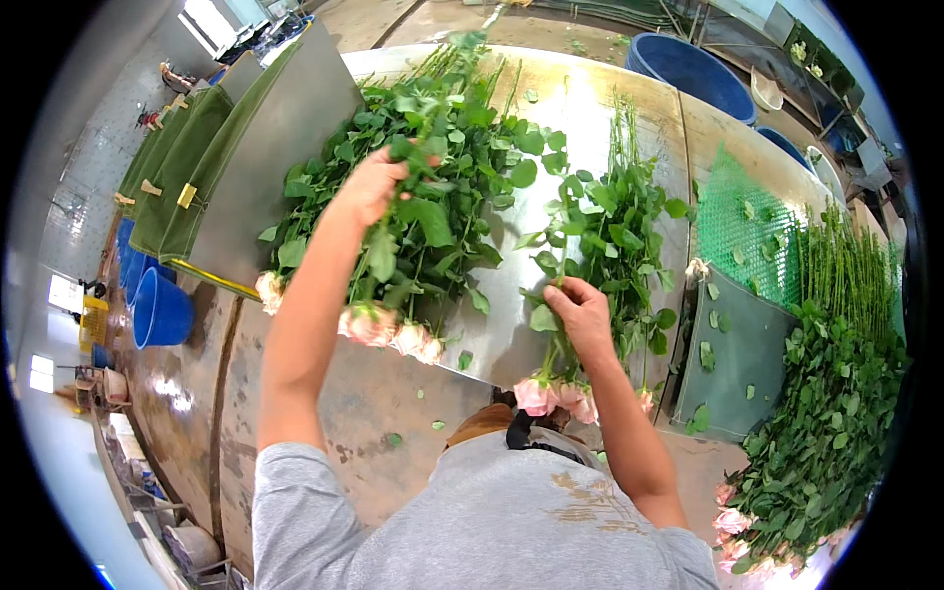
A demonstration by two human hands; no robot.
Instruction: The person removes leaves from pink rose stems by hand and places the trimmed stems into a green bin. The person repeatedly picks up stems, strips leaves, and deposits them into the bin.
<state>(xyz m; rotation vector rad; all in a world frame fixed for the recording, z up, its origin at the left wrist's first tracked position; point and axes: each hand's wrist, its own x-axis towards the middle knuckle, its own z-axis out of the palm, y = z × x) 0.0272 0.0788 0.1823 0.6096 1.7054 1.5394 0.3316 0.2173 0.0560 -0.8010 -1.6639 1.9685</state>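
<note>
My left hand (376, 184) is closed around a leafy rose stem (424, 122), slightly blurred, above the large left pile of roses (457, 192). That pile's pale pink blooms (372, 324) hang over the near edge of the metal table (509, 324). With thumb and fingers my right hand (579, 313) pinches another rose stem (564, 247), a little above its pink bloom (536, 396). This stem lies along the left side of a smaller group of roses (623, 214), whose heads also reach past the table edge. My right forearm hides some of those blooms.
A metal panel (295, 155) with green cloths (199, 162) clipped behind it stands at the left. Rightward lie green netting (745, 221), a dark green sheet (737, 354) and a big rose bundle (833, 398). Blue tubs (689, 77) stand beyond the table; a blue bucket (164, 310) is left.
</note>
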